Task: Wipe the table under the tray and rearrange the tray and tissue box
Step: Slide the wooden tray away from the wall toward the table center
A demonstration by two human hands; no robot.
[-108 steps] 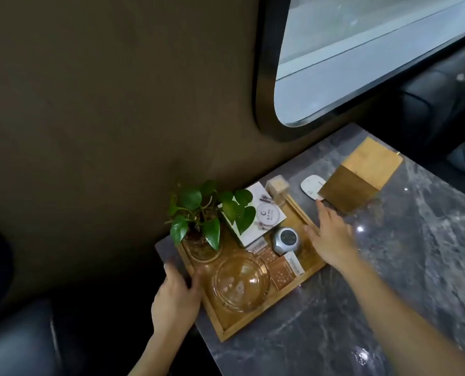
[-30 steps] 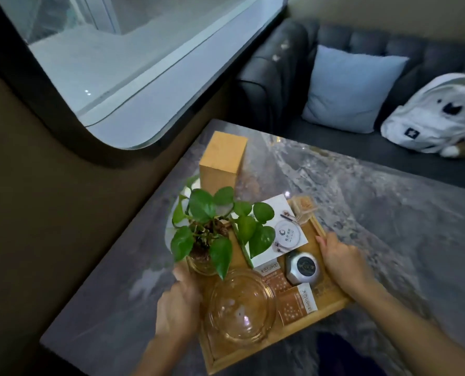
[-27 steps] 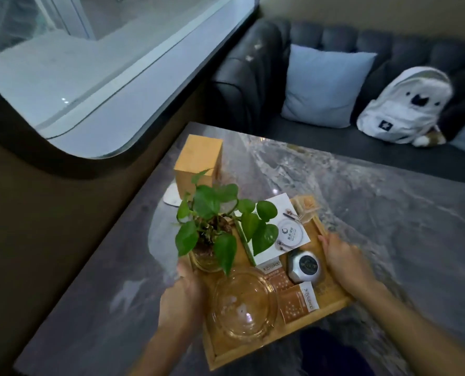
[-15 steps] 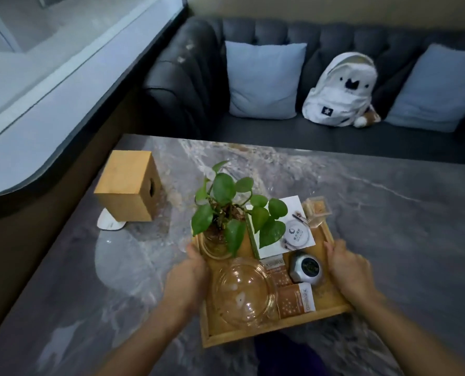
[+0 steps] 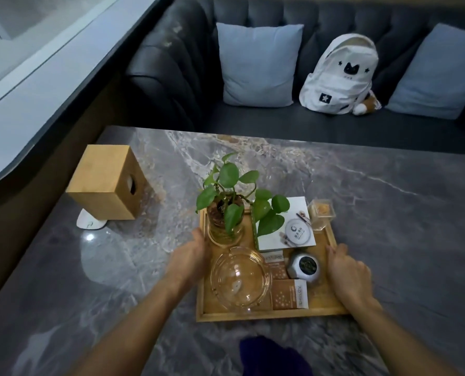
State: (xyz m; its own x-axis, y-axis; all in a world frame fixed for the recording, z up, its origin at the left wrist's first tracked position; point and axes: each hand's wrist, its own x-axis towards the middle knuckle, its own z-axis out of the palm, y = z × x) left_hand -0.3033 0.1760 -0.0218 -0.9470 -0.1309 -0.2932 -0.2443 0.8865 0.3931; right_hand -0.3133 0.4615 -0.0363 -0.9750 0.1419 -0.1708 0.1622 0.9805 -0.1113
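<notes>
Two grips: left grip and right grip are both on the tray, one per side rim.
left grip: clasps the left rim just beside the plant glass; fingertips hidden below the rim.
right grip: fingers curled over the right rim, pinching it, next to the round grey gadget.
tray: mid tabletop, near your edge, loaded: plant, glass bowl, white card, small packets. Lifted or resting, I can't tell.
tissue box: tissue box stands at the far left by the wall, well apart from the tray, with a white flat thing poking out at its base.
step: my read is you're shifting the tray to expose the patch to be wiped; wiping not yet done.
cloth: dark purple lump at the near edge, just in front of the tray, likely the wipe.
next: set the tray flat and level, let go with one grip, take the cloth.
watch: plant glass and bowl sit loose; any tilt will probably slide them.
</notes>
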